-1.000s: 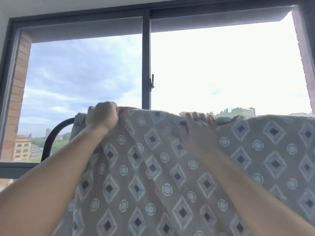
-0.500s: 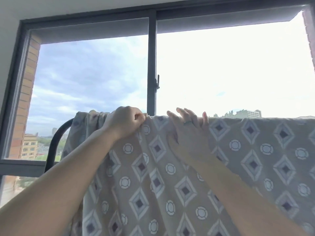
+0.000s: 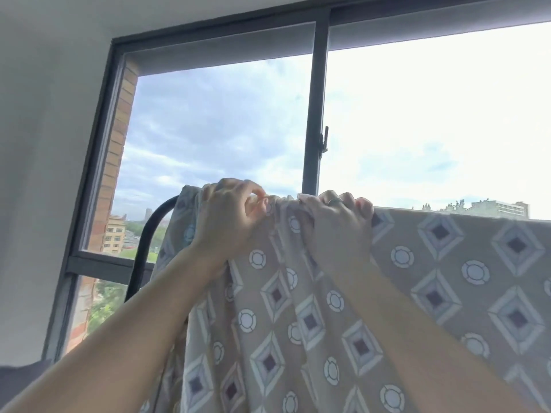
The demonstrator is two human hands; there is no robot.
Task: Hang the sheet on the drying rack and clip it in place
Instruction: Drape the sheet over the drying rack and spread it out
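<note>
A beige sheet (image 3: 447, 278) printed with diamonds and circles hangs over the top bar of the drying rack, filling the lower right of the head view. The rack's black curved tube (image 3: 143, 248) shows only at the sheet's left end; the top bar is hidden under the cloth. My left hand (image 3: 229, 219) pinches the bunched top edge of the sheet. My right hand (image 3: 337, 222), with a ring on one finger, grips the top edge right beside it, fingers curled over the bar. No clip is visible.
A large dark-framed window (image 3: 316, 114) stands right behind the rack, with a latch (image 3: 324, 141) on its centre post. A grey wall (image 3: 44, 174) lies to the left. Buildings and trees show outside.
Both hands have come closer together on the sheet's top edge. My right hand went from flat and spread to curled over the edge. The view has swung left, showing more wall.
</note>
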